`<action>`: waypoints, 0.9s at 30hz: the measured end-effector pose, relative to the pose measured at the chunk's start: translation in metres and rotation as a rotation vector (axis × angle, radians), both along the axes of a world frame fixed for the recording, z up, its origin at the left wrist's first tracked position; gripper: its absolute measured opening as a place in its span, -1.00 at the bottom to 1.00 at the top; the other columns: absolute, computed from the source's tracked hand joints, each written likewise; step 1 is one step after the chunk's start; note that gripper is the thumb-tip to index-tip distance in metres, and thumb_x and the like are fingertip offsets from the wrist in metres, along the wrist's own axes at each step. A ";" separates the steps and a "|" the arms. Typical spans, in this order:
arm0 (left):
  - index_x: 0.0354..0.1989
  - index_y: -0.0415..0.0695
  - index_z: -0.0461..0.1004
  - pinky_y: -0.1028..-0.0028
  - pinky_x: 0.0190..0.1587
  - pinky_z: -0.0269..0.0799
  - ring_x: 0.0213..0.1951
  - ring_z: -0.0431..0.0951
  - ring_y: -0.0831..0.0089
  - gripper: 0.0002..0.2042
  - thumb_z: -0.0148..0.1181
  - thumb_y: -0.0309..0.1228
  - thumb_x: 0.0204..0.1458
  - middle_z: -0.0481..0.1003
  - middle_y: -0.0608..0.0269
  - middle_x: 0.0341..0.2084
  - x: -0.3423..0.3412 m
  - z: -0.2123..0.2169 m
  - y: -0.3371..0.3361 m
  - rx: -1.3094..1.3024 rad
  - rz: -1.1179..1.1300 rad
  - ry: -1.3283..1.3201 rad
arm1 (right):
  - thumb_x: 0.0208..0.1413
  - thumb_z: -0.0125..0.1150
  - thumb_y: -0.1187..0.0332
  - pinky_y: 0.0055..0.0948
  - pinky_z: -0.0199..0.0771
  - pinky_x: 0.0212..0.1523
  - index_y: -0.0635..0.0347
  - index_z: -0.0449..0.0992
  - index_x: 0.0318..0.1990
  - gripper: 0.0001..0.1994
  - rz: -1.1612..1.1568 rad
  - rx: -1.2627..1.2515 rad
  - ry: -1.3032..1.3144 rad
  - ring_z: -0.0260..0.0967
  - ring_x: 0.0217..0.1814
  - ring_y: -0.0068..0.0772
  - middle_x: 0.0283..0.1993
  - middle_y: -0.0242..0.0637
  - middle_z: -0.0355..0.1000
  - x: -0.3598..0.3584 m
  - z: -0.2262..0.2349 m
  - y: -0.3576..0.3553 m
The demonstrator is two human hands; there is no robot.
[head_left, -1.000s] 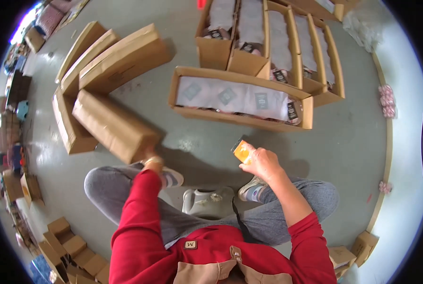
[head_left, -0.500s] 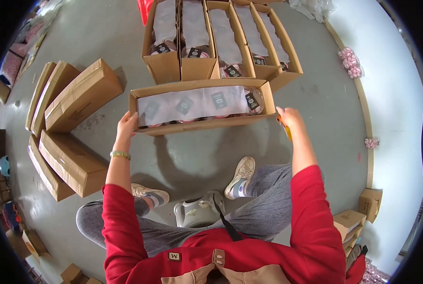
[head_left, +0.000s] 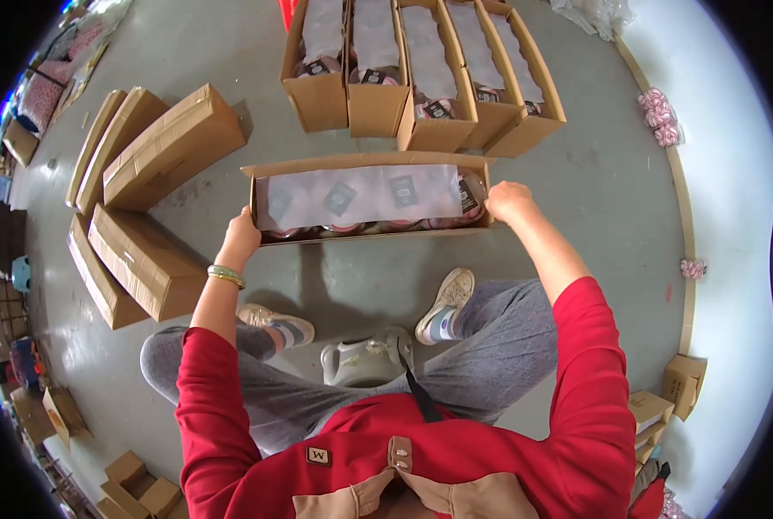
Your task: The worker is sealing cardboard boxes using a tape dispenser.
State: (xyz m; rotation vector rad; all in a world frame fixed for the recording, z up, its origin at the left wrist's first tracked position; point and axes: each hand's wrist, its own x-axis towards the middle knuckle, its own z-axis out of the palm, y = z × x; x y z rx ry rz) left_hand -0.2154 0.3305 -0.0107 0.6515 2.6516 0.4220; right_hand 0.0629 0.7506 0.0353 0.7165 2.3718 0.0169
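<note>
In front of my feet is a long open cardboard box (head_left: 365, 159). Round clear-topped packs (head_left: 471, 197) with pink and white contents and black labels fill it. A translucent white sheet (head_left: 369, 201) lies over most of them, leaving the right-end pack uncovered. My left hand (head_left: 243, 235) is closed on the box's left end, with a bracelet at the wrist. At the opposite end, my right hand (head_left: 509, 202) has its fingers closed around the near right corner. Whether it also holds a tool is hidden.
Beyond stand several similar filled boxes (head_left: 373, 112) in a row. Closed cartons (head_left: 174, 147) lean at the left. A grey-green plastic stool (head_left: 360, 362) is between my legs. Pink-and-white bundles (head_left: 656, 112) lie along the right wall, with small cartons (head_left: 685, 385) nearer me.
My right hand has moved from beside the box onto its right end. The yellow-handled tool it held is out of sight. The box has tilted, showing less of its near side.
</note>
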 end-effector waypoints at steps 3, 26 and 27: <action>0.02 -0.41 0.22 0.12 -0.13 0.45 -0.19 0.50 -0.16 -0.63 -0.13 -0.62 -0.02 0.48 -0.35 -0.32 0.022 0.013 -0.032 -0.210 -0.039 0.012 | 0.10 -0.02 0.27 -0.30 0.46 -0.06 0.16 0.62 -0.29 -0.72 0.104 -0.013 -0.033 0.48 -0.05 -0.18 -0.16 -0.14 0.53 0.009 -0.011 -0.048; -0.03 -0.11 0.45 0.25 0.18 0.24 0.04 0.41 0.05 -0.60 0.28 -0.27 -0.06 0.32 -0.11 0.10 0.047 0.010 -0.132 -0.028 -0.390 -0.259 | 0.15 0.01 -0.03 -0.19 0.27 0.16 -0.40 0.12 0.30 -0.46 0.124 -0.382 0.025 0.33 0.13 -0.02 0.10 -0.03 0.37 0.048 0.004 -0.099; -0.05 -0.17 0.44 0.38 0.08 0.34 -0.08 0.51 0.18 -0.66 0.25 -0.43 -0.04 0.50 0.09 -0.07 0.045 0.002 -0.131 0.245 -0.024 -0.650 | 0.15 0.01 -0.03 -0.19 0.27 0.16 -0.40 0.12 0.30 -0.46 0.135 -0.389 0.026 0.33 0.13 -0.02 0.10 -0.03 0.37 0.048 0.008 -0.100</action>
